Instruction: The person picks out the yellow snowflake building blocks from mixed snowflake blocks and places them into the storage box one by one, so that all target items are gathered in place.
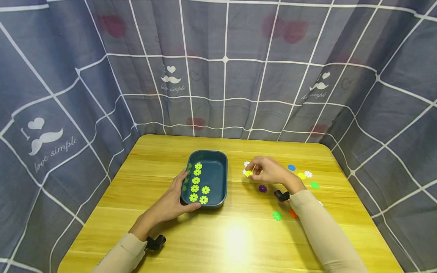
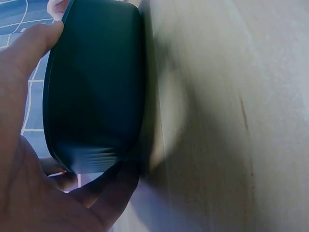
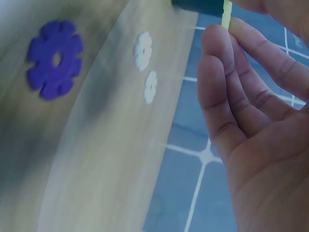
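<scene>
A dark teal rectangular tray stands on the table, with several yellow-green flower-shaped discs lying mostly along its left side. My left hand holds the tray at its near left corner; in the left wrist view the thumb is on the rim and the fingers wrap the wall. To the right of the tray, my right hand pinches a yellow flower-shaped disc, seen edge-on in the right wrist view. White discs and a purple notched disc lie near that hand.
On the wooden table, more discs lie around the right forearm: blue, yellow, white, green and orange. A grey-blue curtain with white lines surrounds the table's back and sides.
</scene>
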The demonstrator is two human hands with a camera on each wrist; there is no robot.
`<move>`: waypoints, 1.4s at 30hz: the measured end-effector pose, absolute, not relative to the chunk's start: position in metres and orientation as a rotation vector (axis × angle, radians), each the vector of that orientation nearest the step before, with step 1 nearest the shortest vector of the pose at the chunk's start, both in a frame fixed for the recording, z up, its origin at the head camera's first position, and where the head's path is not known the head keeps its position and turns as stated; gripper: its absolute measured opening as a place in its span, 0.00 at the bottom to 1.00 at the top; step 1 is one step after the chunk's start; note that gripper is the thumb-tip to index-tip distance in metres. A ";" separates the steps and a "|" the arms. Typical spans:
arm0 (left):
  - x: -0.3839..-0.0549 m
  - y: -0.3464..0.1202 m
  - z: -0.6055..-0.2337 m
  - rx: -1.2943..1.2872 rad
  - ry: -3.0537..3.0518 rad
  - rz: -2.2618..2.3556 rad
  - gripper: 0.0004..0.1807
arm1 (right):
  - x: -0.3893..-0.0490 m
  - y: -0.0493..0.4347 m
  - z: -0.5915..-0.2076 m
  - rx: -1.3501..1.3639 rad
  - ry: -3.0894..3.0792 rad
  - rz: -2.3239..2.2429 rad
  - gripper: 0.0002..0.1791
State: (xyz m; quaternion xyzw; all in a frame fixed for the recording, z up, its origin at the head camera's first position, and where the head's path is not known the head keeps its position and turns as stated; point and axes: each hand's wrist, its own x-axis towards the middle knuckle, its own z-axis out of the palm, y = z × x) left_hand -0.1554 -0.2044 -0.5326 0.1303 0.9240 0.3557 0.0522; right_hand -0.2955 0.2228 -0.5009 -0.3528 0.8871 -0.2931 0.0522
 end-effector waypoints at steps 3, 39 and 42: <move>-0.155 -0.205 -0.532 0.395 2.811 1.076 0.76 | -0.297 0.214 -0.498 -1.114 2.681 -0.892 0.11; -0.152 -0.204 -0.532 0.430 2.870 1.043 0.74 | -0.314 0.123 -0.460 -1.414 2.515 -0.646 0.13; -0.153 -0.204 -0.532 0.432 2.868 1.048 0.73 | -0.316 0.115 -0.457 -1.437 2.496 -0.608 0.13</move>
